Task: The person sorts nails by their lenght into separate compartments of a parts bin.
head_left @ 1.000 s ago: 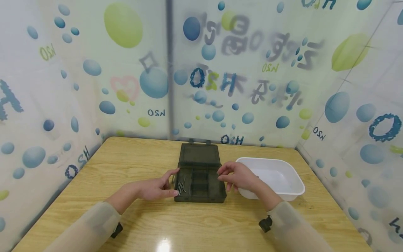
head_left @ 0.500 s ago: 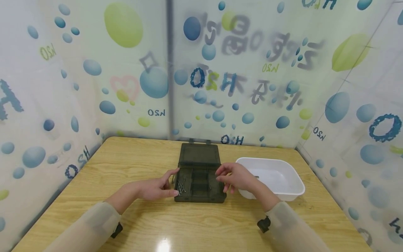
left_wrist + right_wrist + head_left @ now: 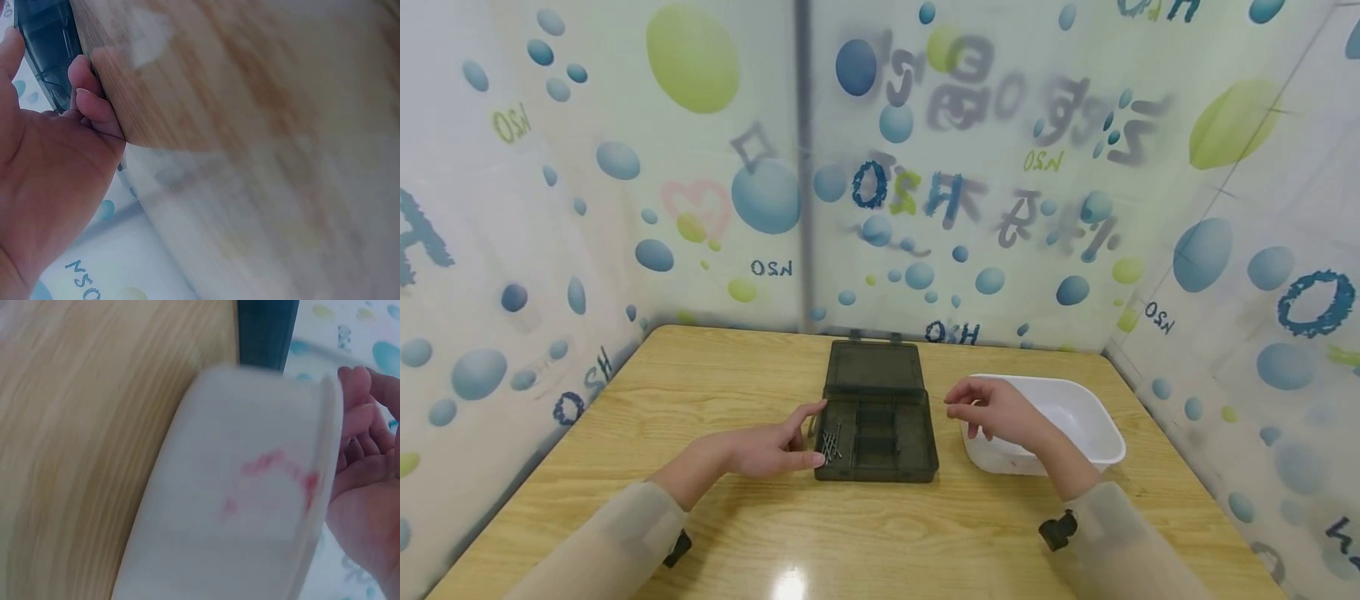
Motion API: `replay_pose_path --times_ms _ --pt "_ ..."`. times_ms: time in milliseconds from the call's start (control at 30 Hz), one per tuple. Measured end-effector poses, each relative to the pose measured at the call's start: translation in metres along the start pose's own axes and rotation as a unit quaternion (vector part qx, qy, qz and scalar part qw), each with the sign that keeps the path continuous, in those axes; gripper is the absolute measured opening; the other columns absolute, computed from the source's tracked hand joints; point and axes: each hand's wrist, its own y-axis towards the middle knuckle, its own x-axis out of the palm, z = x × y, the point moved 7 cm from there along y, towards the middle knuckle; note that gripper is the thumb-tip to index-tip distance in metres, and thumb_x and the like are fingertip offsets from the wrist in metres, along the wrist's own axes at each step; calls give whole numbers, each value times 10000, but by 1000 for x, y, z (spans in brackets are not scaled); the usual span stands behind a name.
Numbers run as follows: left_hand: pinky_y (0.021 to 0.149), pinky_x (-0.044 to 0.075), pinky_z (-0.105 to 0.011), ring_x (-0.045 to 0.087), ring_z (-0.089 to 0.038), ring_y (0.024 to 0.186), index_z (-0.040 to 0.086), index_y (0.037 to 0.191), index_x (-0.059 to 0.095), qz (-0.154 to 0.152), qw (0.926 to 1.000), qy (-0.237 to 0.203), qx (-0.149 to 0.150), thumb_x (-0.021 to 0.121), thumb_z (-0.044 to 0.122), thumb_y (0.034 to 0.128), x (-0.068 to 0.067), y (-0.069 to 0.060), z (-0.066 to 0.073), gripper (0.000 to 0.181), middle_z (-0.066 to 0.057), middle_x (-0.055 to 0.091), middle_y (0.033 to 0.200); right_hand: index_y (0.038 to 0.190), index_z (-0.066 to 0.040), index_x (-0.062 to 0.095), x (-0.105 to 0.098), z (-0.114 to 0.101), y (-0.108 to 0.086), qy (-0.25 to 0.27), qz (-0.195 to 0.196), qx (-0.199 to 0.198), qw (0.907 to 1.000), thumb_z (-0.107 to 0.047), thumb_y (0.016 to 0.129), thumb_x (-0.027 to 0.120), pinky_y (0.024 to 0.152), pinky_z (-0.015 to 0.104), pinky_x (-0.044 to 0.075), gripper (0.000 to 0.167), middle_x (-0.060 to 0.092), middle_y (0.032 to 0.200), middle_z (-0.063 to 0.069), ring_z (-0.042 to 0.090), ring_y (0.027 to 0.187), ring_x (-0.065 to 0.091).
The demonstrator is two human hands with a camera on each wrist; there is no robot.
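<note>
Clock centred on box, 12 = far side. Nearest: wood table point(image 3: 790, 525), sleeves point(image 3: 587, 542) coming in from 7 & 5.

L hand point(image 3: 763, 450) at 9: thumb & index spread wide, fairly straight, at box's L side, thumb by near corner. Not wrapped round it; looks more like steadying than gripping. Risk: push too hard there & box could skid or tip, jumbling contents.

Box point(image 3: 917, 425) flat on table, opened up. Screws point(image 3: 831, 446) in a loose, crossed heap in its L compt, approx 8–9. Poss. a small item nr the R divider too, can't tell. Risk: a jolt could bounce screws over dividers.

R hand point(image 3: 1000, 410) approx 2–3, off box, above tub's box-side rim; fingers loosely bent, part-way open, thumb nr index, nothing visible in hold. Risk: wrist carried low could catch rim & drag tub.

Tub point(image 3: 1007, 461) at 3, just beside box, not touching. R forearm hides part of inside, so can't tell what's in there. R wrist view: pinkish marks point(image 3: 272, 461) on outer wall.

Far: lid point(image 3: 875, 367) at 12, folded back; a knock from R hand might swing it shut. Behind: printed curtain point(image 3: 1030, 292).
</note>
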Motion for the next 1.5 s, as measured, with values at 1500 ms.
replay_pose_path --times_ms 1500 --pt "959 460 -446 583 -193 1082 244 1779 -55 -1 10000 -6 22 628 554 1105 1 3 -4 1008 -56 625 1180 1192 -107 775 -64 108 -11 -1217 -357 1335 9829 -166 1033 753 831 338 446 171 683 1123 64 224 953 549"
